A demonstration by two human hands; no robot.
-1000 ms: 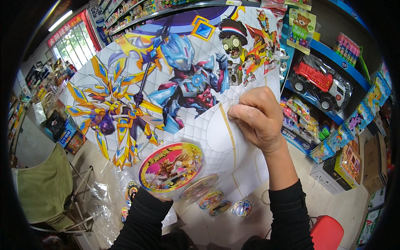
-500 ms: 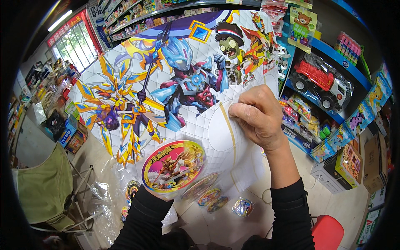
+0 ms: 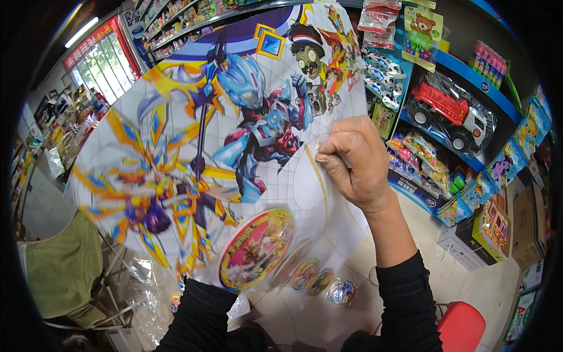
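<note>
A large white sheet point(image 3: 275, 182), printed with cartoon figures and a faint grid, is held up in front of me. My right hand point(image 3: 355, 164) is closed, thumb and forefinger pinched at the sheet's right part, beside a gold line and a pale round patch. Low on the sheet is an oval cartoon picture point(image 3: 256, 249) with a pink and yellow border. My left sleeve point(image 3: 202, 308) runs up under this lower part, and my left hand is hidden behind it. Smaller round cartoon pictures point(image 3: 306, 273) show below, partly blurred.
Right, a blue-edged shelf holds a boxed red toy truck point(image 3: 451, 111) and bagged toys. Cardboard boxes point(image 3: 528, 229) stand on the floor nearby. A red stool point(image 3: 462, 327) is at lower right, a green folding chair point(image 3: 61, 270) at left. Clear plastic wrapping point(image 3: 143, 293) lies beside the chair.
The sheet has swung left and toward me, its left side blurred. My right hand has shifted slightly left and up with it. The oval picture has moved right and turned more edge-on.
</note>
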